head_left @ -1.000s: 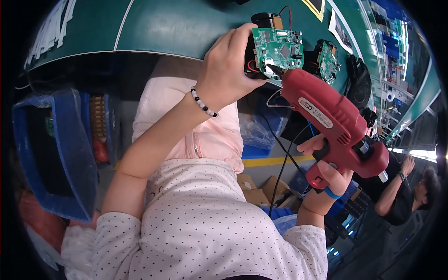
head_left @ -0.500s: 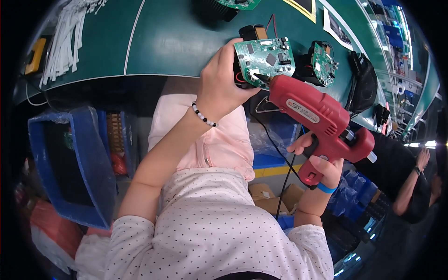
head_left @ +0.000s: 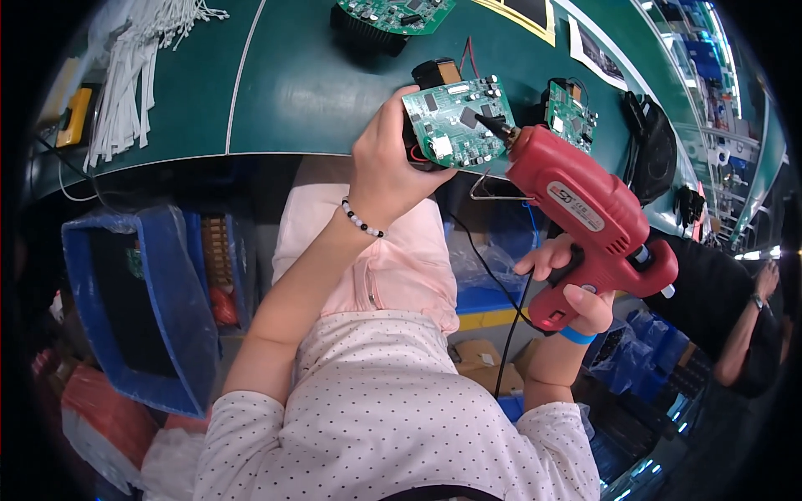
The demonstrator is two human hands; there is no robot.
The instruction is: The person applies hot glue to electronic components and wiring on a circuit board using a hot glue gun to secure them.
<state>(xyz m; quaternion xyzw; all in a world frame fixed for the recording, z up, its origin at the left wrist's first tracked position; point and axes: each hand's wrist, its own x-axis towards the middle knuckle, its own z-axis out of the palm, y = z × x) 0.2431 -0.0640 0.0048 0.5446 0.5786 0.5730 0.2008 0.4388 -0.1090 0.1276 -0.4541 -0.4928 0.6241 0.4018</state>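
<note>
My left hand [head_left: 393, 163] is closed round the left side of a device with a green circuit board [head_left: 459, 121] on its face, tilted toward me at the table's near edge. A black part with an orange-brown block [head_left: 441, 73] and thin wires shows behind the board. In my right hand [head_left: 576, 292] is a red hot glue gun [head_left: 589, 209], gripped by its handle. Its dark nozzle [head_left: 494, 125] points up and left over the board's right part; whether it touches cannot be told. A stub of glue stick shows at the gun's rear.
On the green table [head_left: 292, 75] lie another green board on a black base [head_left: 393, 17] and a third board unit [head_left: 571, 113]. White cable ties [head_left: 134, 83] hang at the left. Blue bins [head_left: 142, 309] stand below. A person's arm [head_left: 743, 330] shows at right.
The glue gun's nozzle has drawn back from the board's lower-left white connector toward its upper right. The board, still in my left hand, has shifted slightly left and down in the picture.
</note>
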